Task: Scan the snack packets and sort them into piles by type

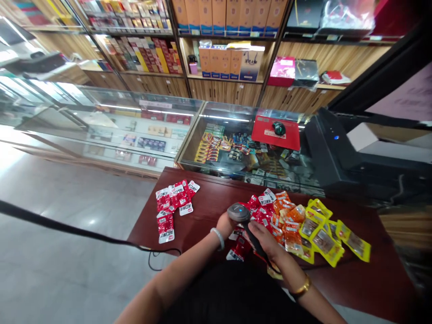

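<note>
My right hand (265,240) is wrapped around the dark handle of a barcode scanner (239,212), whose grey head points left and shows a small blue light. Close against that head is my left hand (224,225), looking closed, with its fingertips and whatever they hold hidden by the scanner. Red and white snack packets (238,249) lie just below and between the hands. More red packets (261,211) are heaped behind the right hand, touching orange packets (290,225). Further right are yellow packets (324,238). A separate group of red packets (175,198) lies at the table's left end.
The dark red table (205,202) adjoins a glass display case (216,157) with small goods inside. A red mat (276,132) with a dark round object rests on the glass. At right stands a black machine (330,153). A black cable (84,229) crosses at left.
</note>
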Demonstrator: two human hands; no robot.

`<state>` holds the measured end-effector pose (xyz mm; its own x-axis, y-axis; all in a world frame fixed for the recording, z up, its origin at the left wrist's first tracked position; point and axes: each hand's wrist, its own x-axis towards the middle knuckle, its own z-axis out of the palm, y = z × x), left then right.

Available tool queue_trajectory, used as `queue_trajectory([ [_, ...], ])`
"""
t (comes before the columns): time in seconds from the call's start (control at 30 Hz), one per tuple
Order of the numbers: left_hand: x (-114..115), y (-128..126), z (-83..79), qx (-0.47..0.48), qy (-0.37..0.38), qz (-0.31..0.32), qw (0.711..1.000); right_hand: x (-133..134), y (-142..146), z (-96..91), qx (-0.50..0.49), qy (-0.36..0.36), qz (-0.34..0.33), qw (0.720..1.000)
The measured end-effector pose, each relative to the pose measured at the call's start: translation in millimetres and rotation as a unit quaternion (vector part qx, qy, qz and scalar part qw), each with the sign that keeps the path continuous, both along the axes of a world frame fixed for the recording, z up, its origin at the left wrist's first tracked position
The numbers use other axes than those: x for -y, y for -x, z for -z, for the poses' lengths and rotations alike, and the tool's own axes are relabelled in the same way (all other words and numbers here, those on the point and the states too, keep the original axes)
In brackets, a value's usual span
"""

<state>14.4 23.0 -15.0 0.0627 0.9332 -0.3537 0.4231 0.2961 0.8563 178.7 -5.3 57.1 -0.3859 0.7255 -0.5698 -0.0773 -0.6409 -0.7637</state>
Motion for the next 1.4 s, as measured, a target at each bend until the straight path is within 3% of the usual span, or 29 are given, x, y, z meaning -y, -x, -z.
queue_trajectory([
  [0.07,-10.0,33.6,-6.2,-0.064,-0.019,-0.045,0.997,-2.8,5.6,-0.2,-0.002,0.005,-0.011,1.000],
  [0.1,-15.4,54.5,-9.3,-0.145,-0.020,-0.099,0.984,-4.4,9.2,0.2,-0.002,0.006,-0.016,1.000],
  [0.17,-25.7,99.7,-15.3,-0.304,-0.013,-0.197,0.932,-7.9,17.1,2.3,-0.001,0.001,-0.030,1.000],
  [0.23,-33.5,143.9,-19.9,-0.390,0.023,-0.256,0.884,-10.8,24.1,5.4,0.003,-0.005,-0.049,0.999],
  [0.33,-37.6,196.5,-21.1,-0.426,0.079,-0.320,0.842,-12.9,30.1,9.5,0.008,-0.001,-0.067,0.998],
  [0.43,-35.4,223.1,-14.4,-0.417,0.116,-0.318,0.844,-13.1,31.4,10.1,0.018,0.012,-0.061,0.998],
  [0.57,-36.8,220.0,-2.0,-0.405,0.130,-0.252,0.869,-13.5,31.9,6.6,0.029,0.028,-0.047,0.998],
  [0.77,-41.6,177.1,6.7,-0.425,0.093,-0.161,0.886,-13.5,32.4,9.5,0.036,0.049,-0.036,0.998],
  [0.97,-18.4,122.6,9.6,-0.422,0.033,-0.049,0.905,-14.8,34.9,14.5,0.032,0.036,-0.057,0.997],
  [1.07,-2.8,107.6,8.8,-0.416,-0.006,-0.005,0.909,-17.5,35.9,14.7,0.022,0.034,-0.069,0.997],
  [1.13,9.2,111.8,8.0,-0.427,-0.034,-0.006,0.903,-18.8,35.9,15.4,0.016,0.031,-0.075,0.997],
  [1.23,33.8,142.9,7.3,-0.462,-0.031,-0.072,0.883,-18.8,35.4,16.7,0.015,0.028,-0.082,0.996],
  [1.3,53.4,174.0,6.0,-0.476,0.017,-0.116,0.872,-17.7,35.3,16.4,0.013,0.030,-0.085,0.996],
  [1.4,78.0,217.0,2.0,-0.453,0.114,-0.082,0.880,-15.6,34.9,14.6,0.013,0.043,-0.084,0.995],
])
